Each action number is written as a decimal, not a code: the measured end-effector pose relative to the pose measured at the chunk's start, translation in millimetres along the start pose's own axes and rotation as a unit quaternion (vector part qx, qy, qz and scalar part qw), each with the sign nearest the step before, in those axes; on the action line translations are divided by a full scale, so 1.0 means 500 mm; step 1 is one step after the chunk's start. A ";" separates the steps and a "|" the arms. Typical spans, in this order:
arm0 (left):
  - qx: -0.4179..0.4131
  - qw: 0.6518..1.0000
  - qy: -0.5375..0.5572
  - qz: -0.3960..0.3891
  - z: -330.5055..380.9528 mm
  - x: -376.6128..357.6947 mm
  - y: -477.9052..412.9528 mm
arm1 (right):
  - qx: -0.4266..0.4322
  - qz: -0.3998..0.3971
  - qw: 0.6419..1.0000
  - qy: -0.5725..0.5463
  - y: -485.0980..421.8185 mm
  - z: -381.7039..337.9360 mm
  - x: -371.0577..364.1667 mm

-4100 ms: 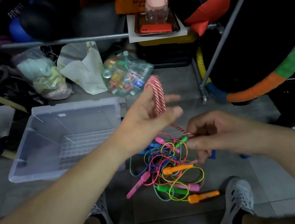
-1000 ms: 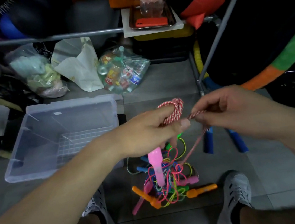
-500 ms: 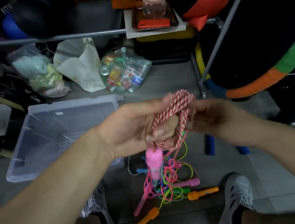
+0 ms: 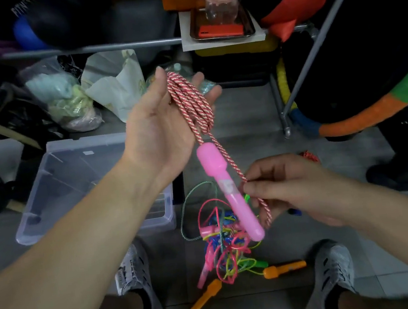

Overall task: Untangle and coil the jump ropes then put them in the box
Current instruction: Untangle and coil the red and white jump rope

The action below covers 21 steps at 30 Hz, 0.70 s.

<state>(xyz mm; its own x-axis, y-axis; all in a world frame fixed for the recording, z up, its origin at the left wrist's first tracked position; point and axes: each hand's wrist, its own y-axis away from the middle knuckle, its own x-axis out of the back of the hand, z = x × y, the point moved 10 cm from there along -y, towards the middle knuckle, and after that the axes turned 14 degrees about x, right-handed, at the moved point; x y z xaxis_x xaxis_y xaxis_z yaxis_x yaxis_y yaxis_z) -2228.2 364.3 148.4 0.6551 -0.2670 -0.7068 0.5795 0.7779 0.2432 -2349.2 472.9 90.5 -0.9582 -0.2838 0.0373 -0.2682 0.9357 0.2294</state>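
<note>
Above floor tangle (image 4: 224, 248): red-white rope (image 4: 192, 105), pink handle (image 4: 227, 192) dangling.
Left hand (image 4: 158, 124) now flat under loops; right hand (image 4: 291, 190) lowered, pinching strand.

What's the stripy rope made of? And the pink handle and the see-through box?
Rope: looks like twisted cord, maybe cotton or nylon; its red and white strands spiral and look matte. Handle: smooth pink plastic, judging by its soft sheen. Box: probably clear hard plastic; you can see through its walls.
</note>
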 end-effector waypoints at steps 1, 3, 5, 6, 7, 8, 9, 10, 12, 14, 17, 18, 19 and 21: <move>-0.004 1.000 -0.030 0.004 0.001 -0.003 0.001 | 0.020 -0.013 1.000 0.018 0.002 -0.014 -0.004; -0.004 0.995 -0.097 0.011 -0.004 -0.012 0.003 | 0.076 -0.021 0.992 0.097 0.006 -0.049 0.000; 0.007 0.987 -0.163 0.011 -0.022 -0.025 0.007 | 0.121 -0.020 0.974 0.188 0.014 -0.075 0.006; 0.016 0.979 -0.201 0.008 -0.035 -0.032 0.010 | 0.140 -0.016 0.963 0.229 0.022 -0.085 0.007; 0.024 0.969 -0.247 0.002 -0.048 -0.037 0.013 | 0.163 -0.003 0.951 0.262 0.030 -0.095 0.009; 0.028 0.952 -0.304 -0.010 -0.062 -0.047 0.019 | 0.191 0.021 0.938 0.288 0.039 -0.111 0.012; 0.029 0.929 -0.369 -0.025 -0.076 -0.057 0.025 | 0.224 0.053 0.923 0.308 0.047 -0.130 0.018; 0.034 0.902 -0.429 -0.045 -0.092 -0.069 0.033 | 0.255 0.087 0.907 0.322 0.055 -0.150 0.024; 0.064 0.855 -0.509 -0.075 -0.123 -0.082 0.044 | 0.296 0.151 0.880 0.341 0.064 -0.178 0.044; 0.091 0.822 -0.556 -0.087 -0.142 -0.083 0.049 | 0.297 0.198 0.884 0.302 0.064 -0.181 0.069; 0.139 0.828 -0.533 -0.107 -0.158 -0.082 0.057 | 0.282 0.189 0.917 0.209 0.050 -0.165 0.080; 0.159 0.837 -0.510 -0.117 -0.161 -0.083 0.060 | 0.277 0.181 0.921 0.204 0.046 -0.162 0.082; 0.178 0.843 -0.491 -0.126 -0.165 -0.083 0.061 | 0.271 0.171 0.924 0.211 0.039 -0.159 0.087; 0.209 0.845 -0.472 -0.138 -0.174 -0.077 0.064 | 0.251 0.127 0.935 0.218 0.025 -0.150 0.088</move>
<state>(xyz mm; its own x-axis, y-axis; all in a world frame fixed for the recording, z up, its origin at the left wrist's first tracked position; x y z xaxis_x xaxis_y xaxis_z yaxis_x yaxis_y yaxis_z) -2277.3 448.8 125.6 0.4466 -0.8944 0.0228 0.7651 0.3950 0.5086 -2387.2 456.3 168.2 -0.8951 0.0040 0.4459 -0.1558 0.9341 -0.3211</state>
